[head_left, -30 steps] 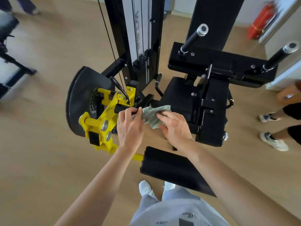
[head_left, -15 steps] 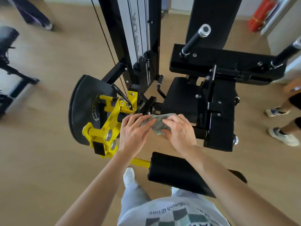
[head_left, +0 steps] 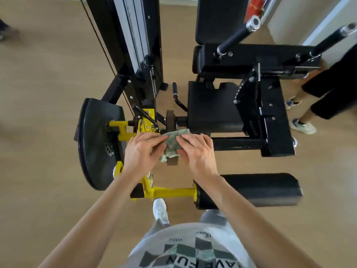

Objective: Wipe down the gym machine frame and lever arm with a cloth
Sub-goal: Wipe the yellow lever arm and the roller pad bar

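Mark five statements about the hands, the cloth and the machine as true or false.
1. The left hand and the right hand both touch the cloth. True.
2. The cloth is plain white. False: it is greenish and patterned.
3. A black roller pad sits at the right end of the yellow lever arm. True.
4. The cloth lies spread on the seat. False: it is on a frame part by the seat's front left corner, next to the yellow parts.
5. Nobody else is in view. False: another person stands at the right edge.
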Motion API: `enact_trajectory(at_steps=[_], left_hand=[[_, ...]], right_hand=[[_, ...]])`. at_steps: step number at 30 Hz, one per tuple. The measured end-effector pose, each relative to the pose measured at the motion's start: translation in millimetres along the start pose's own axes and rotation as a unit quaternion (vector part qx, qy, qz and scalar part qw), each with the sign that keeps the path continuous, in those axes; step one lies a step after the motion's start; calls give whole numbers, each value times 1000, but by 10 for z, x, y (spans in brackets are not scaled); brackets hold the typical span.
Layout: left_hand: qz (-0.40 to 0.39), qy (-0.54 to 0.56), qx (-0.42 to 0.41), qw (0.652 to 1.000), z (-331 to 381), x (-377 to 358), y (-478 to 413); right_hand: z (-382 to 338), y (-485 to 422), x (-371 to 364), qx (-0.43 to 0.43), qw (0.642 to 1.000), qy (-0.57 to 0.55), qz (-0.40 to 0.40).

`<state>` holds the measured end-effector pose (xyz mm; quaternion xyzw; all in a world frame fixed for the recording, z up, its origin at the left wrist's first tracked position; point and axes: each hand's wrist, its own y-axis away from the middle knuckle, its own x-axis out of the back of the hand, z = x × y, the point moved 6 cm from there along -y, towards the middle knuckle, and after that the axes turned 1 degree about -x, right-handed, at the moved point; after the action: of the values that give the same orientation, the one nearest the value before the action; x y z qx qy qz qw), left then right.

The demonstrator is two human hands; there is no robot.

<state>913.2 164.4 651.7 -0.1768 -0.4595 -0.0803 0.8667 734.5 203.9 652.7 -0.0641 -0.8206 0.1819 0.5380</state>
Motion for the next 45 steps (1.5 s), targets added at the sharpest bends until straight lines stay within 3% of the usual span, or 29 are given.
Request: enact_trajectory(at_steps=[7,13,19,21,22,25,27,28,34,36,39,45], left_hand=[[-182,46,-105,977,259,-233,-451],[-215,50,-157,963,809,-551,-656],[-209,37,-241,947,1515,-943,-826],[-217,30,-261,940,1691,-1080,-874],[-225,25,-267,937,1758,-1145,-899],[-209,-8,-286,935,1940,-1257,-975],[-193,-35,-296,935,2050,-1299,-1002],[-199,-34,-293,935,2095,-1337,-1004],[-247,107,-195,943,2216,-1479,-1015],[-252,134,-189,940,2252,-1474,-1061],[-285,175,-143,931,2169,-1481,-1181],[-348,132,-132,919,1983,-1515,-1235]], right_hand=[[202,203,280,-22,994,26,107],[642,458,565,-100,980,87,145],[1001,769,805,-305,940,78,135],[1166,878,794,-434,895,-7,101],[1246,938,778,-504,854,-85,94],[1311,1026,753,-624,674,-365,156],[1293,1002,756,-648,555,-480,205],[1296,983,760,-654,514,-509,223],[1371,927,758,-679,315,-568,342],[1378,924,750,-669,284,-576,374],[1348,888,699,-651,296,-587,381],[1237,857,585,-612,310,-642,341]])
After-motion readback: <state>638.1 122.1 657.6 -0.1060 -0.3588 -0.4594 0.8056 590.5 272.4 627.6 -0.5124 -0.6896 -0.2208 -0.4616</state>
